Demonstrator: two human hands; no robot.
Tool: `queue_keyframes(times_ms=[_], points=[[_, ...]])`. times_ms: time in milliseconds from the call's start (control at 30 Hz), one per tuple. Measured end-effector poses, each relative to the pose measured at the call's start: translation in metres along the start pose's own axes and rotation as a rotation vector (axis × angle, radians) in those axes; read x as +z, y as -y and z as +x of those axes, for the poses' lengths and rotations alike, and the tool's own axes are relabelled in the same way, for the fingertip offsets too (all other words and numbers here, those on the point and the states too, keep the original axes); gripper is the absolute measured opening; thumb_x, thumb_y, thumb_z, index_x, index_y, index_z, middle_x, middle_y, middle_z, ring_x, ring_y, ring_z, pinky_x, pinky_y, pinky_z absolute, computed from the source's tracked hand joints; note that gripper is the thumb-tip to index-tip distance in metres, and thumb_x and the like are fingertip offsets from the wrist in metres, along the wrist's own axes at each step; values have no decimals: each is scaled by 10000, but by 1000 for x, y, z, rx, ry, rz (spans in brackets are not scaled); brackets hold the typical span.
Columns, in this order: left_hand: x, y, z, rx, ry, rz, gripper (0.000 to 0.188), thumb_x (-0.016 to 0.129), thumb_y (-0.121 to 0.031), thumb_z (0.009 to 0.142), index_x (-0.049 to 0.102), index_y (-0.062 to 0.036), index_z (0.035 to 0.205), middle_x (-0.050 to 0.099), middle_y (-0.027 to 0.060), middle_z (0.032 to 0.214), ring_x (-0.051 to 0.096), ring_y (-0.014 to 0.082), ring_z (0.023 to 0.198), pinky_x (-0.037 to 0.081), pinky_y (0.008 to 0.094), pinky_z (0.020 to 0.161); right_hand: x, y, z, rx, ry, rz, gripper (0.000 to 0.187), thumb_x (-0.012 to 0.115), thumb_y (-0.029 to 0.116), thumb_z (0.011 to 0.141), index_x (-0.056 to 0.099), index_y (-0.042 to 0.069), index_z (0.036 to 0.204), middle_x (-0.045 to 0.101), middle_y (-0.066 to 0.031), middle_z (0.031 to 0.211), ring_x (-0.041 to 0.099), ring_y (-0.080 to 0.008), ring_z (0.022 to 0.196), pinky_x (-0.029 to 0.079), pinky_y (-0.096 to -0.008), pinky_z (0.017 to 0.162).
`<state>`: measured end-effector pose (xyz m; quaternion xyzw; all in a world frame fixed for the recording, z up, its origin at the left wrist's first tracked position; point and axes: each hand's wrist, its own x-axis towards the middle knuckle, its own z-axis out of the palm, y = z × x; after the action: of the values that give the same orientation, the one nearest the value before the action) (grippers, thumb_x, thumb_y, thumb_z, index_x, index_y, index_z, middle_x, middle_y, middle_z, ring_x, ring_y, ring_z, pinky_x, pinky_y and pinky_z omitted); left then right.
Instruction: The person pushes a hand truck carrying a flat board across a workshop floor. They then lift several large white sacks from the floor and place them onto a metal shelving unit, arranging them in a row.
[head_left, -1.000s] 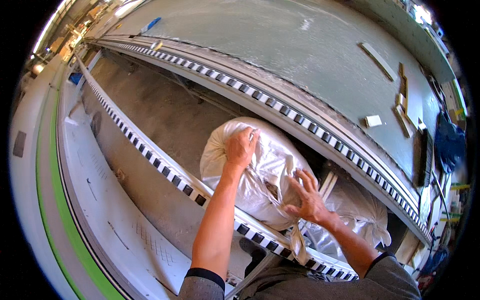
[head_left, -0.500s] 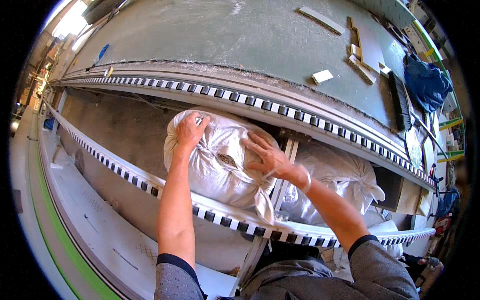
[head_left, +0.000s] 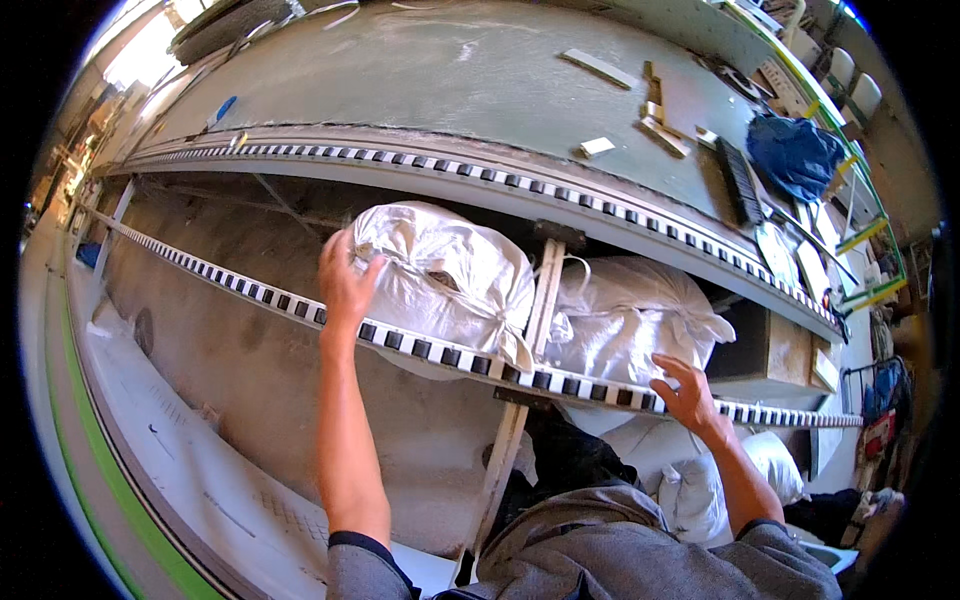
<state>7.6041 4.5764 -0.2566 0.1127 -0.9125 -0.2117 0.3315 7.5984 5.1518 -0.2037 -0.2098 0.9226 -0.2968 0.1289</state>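
A bulging white woven sack [head_left: 455, 255] lies between two roller rails, with a small torn hole in its top and knotted corners. My left hand [head_left: 347, 283] is at the sack's left end, thumb and fingers apart; whether it touches the cloth is hard to tell. Out to the right, my right hand [head_left: 686, 396] is over the near roller rail [head_left: 450, 358], fingers spread and holding nothing. Closest to it is a second white sack [head_left: 630, 310], which lies beyond a metal crossbar [head_left: 545, 300] from the first.
The far roller rail [head_left: 430, 165] borders a grey-green tabletop [head_left: 400, 80] carrying wood offcuts [head_left: 665, 138], a black brush [head_left: 738, 180] and a blue bag [head_left: 795, 157]. More white sacks [head_left: 692, 497] sit low at the right, near my body. A wooden box [head_left: 790, 350] stands right of the second sack.
My right hand has left the first sack and swung right, over the near rail. My left hand has slid from the sack's top to its left end. The view has shifted.
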Motion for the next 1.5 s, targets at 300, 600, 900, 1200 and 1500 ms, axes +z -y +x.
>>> queue_keyframes(times_ms=[300,600,900,1200,1500], points=[[-48,-55,-219,-546,-229,-397,481,664,-197,939,514,30,1336,553,192,1324,540,302,1221,426,439,1042,36,3,-176,87,-34,61,313,640,10,846,681,25,1155,618,-194,1120,651,-338,936,552,-380,802],[-72,-171,-364,-693,227,-402,498,684,-132,905,502,41,1334,548,199,1337,571,300,1183,478,411,994,86,-62,-262,64,239,140,325,640,174,853,685,18,1134,659,-192,1104,661,-375,953,538,-435,830],[-41,-323,-359,-198,390,-144,500,739,-111,810,572,0,1267,584,180,1259,558,325,1186,446,420,1007,74,-168,-372,278,133,185,312,635,239,855,716,30,1071,683,-204,1057,655,-386,966,528,-441,857],[35,-438,-406,-99,731,-380,453,751,-132,816,602,-4,1224,596,147,1253,622,258,1097,512,365,932,61,-264,-516,594,-7,152,274,660,209,805,726,-12,953,698,-226,912,674,-408,878,542,-454,780],[58,-438,-436,-130,890,-332,457,746,-234,822,618,46,1159,581,228,1257,571,380,1168,463,411,1001,88,-280,-551,635,55,248,252,684,144,798,735,-3,996,712,-206,984,712,-341,897,560,-379,794]])
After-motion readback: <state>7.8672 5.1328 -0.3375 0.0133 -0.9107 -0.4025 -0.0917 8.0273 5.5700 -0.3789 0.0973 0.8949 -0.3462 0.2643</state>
